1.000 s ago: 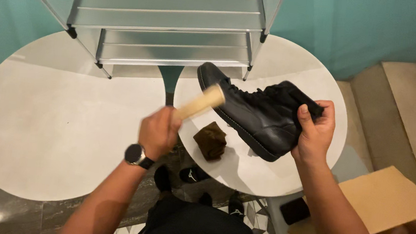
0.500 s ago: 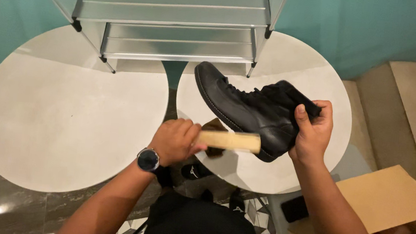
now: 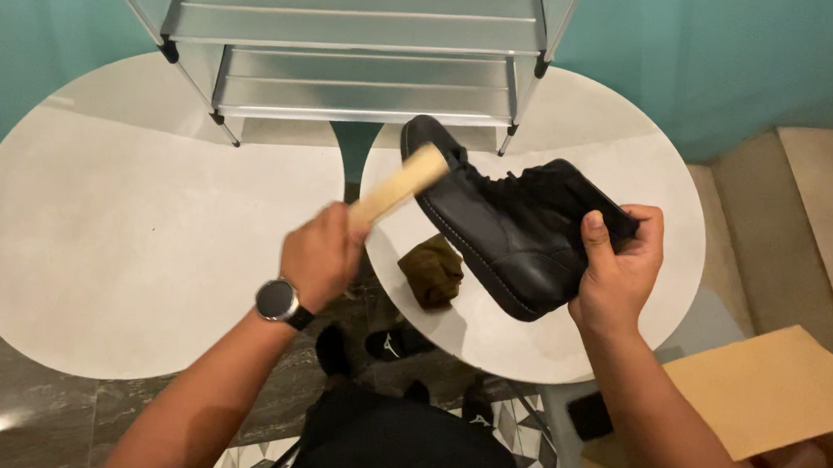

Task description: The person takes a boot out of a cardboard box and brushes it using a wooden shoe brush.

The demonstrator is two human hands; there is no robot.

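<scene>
Person brushing a black boot above a round table.
Right hand (image 3: pixel 617 272) grips the boot (image 3: pixel 512 227) by its ankle; left hand (image 3: pixel 322 253) clutches a wooden brush (image 3: pixel 399 184), seemingly touching the toe.

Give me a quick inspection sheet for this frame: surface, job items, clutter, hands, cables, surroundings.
Surface: two round white tables, side by side.
Job items: black boot held above the right table; wooden brush at its toe.
Clutter: crumpled brown cloth on the right table.
Hands: left hand grips the brush; right hand grips the boot's ankle opening.
Cables: nothing seen.
Surroundings: metal shelf rack standing on both tables, teal wall, cardboard lower right.
</scene>
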